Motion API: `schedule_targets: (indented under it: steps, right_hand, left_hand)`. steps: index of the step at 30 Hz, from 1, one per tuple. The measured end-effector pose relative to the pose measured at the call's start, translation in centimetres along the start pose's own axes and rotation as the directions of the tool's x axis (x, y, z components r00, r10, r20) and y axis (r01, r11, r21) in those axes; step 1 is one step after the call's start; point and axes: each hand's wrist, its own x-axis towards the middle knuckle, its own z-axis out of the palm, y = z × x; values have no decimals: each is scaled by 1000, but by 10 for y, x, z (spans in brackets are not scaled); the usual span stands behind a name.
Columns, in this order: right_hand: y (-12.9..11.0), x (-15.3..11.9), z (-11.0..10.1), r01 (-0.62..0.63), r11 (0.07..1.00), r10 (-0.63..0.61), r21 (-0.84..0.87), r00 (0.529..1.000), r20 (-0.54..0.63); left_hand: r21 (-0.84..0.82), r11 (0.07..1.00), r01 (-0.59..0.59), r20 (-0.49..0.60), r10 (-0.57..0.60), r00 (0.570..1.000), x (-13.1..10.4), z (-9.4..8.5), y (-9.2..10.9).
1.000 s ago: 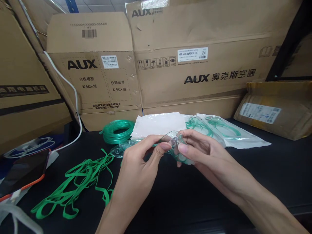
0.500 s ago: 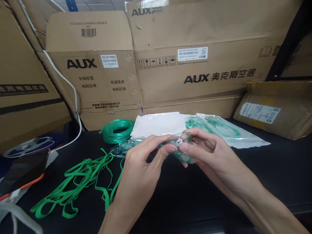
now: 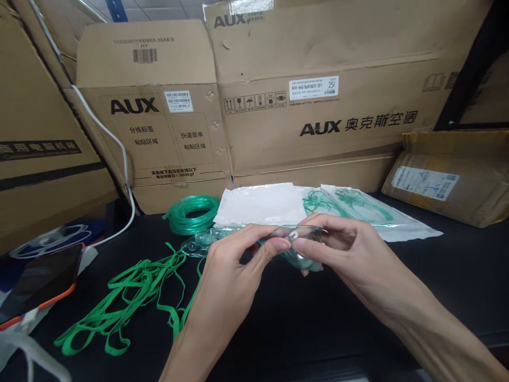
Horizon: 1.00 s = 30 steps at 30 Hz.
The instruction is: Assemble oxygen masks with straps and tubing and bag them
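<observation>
Both hands hold a clear, green-tinted plastic mask (image 3: 300,260) above the black table. My left hand (image 3: 238,265) pinches its left side, thumb tip near a small white piece (image 3: 293,235) at the mask's edge. My right hand (image 3: 353,254) grips the right side, its thumb just below the same piece and its fingers behind the mask. Green elastic straps (image 3: 131,297) lie in a tangle left of my left hand. Beyond that hand are more clear plastic parts (image 3: 202,240) and a coil of green tubing (image 3: 193,212).
White packets (image 3: 260,204) and a clear-fronted bag (image 3: 409,228) with green items lie behind my hands. Large cardboard boxes (image 3: 318,148) line the back. A taped carton (image 3: 469,159) stands at right. A phone (image 3: 43,281) and white cable (image 3: 125,159) are at left.
The mask has tilted and sunk slightly between my hands, its upper edge now flatter. Both thumbs stay close together by the white piece. The camera view has shifted slightly.
</observation>
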Motion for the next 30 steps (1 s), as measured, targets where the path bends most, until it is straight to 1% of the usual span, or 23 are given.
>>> schedule_targets:
  steps: [4,6,8,10,13,15,17,19,21,26,30]
  right_hand:
    - [-3,1,-7,-21,1000,20,13,997,72]
    - [-4,1,-11,-50,999,49,2,994,101]
    - [-5,2,-13,-78,997,80,-19,989,123]
    - [-5,2,-12,-78,996,83,-45,988,133]
    - [-4,3,-7,-71,997,74,-34,991,111]
    - [-3,2,-1,-89,995,86,34,993,81]
    - [-3,1,4,-104,983,93,150,993,77]
    - [-4,0,9,-117,958,94,263,991,97]
    - [-4,-1,14,-111,934,79,341,991,104]
    - [-5,-3,24,-99,893,62,438,993,98]
    - [-3,-3,28,-101,887,71,451,994,83]
  left_hand:
    - [64,997,49,86,-55,995,0,-3,3]
    - [99,993,67,114,-78,990,0,-5,6]
    - [121,990,68,128,-83,988,0,-6,8]
    - [135,989,57,129,-74,989,-1,-6,10]
    - [130,991,26,106,-40,994,-1,-3,11]
    - [86,996,37,84,-44,995,-1,-2,12]
    - [-20,995,95,87,-93,992,0,-4,12]
    - [-161,972,169,136,-148,980,1,-7,12]
    - [-274,937,218,188,-170,967,1,-11,12]
    - [-406,882,239,238,-151,959,0,-15,11]
    - [-444,860,250,264,-142,954,0,-15,8]
